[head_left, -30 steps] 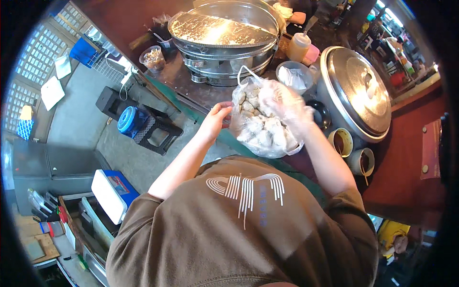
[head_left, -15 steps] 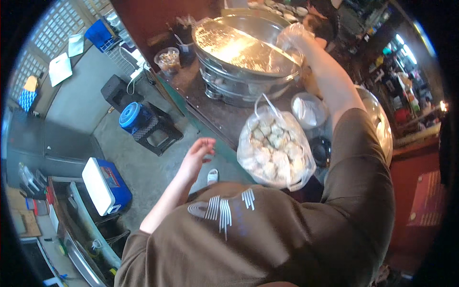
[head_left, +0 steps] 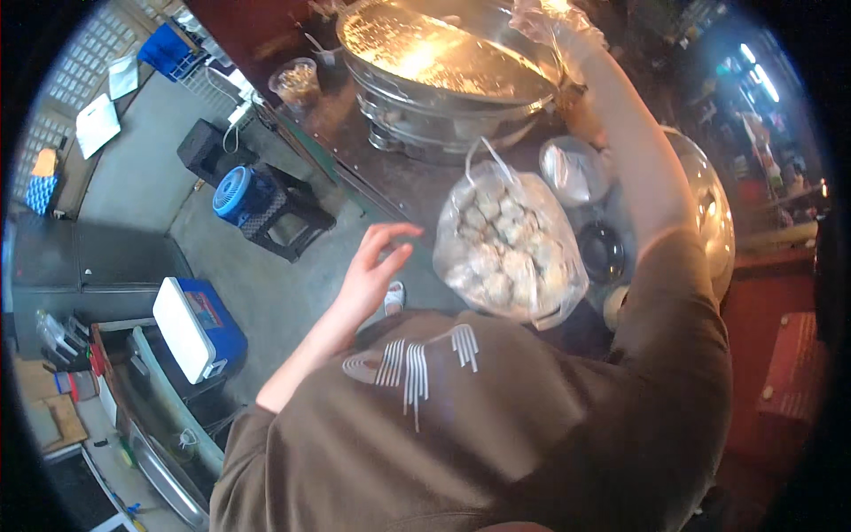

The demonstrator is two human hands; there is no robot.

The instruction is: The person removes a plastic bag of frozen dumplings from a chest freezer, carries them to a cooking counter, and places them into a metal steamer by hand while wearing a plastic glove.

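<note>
My left hand hangs in the air left of the bag, its fingers apart and nothing in them. A clear plastic bag full of pale, round, dumpling-like pieces stands open on the counter in front of me, its handles raised. My right arm reaches past the bag. At its end my right hand, in a clear plastic glove, is over the right rim of a large oval metal warmer. Glare and blur on the glove hide whether those fingers hold anything. A shiny lid or tray covers part of the warmer.
Beside the bag are a round clear container and a dark bowl. A large metal lid or basin lies beyond my right arm. A plastic tub stands left of the warmer. On the floor are a stool with a blue fan and a cooler.
My right hand has moved up and right, from inside the warmer to its right rim. My left hand has risen slightly toward the bag, its fingers more extended. The view has shifted a little.
</note>
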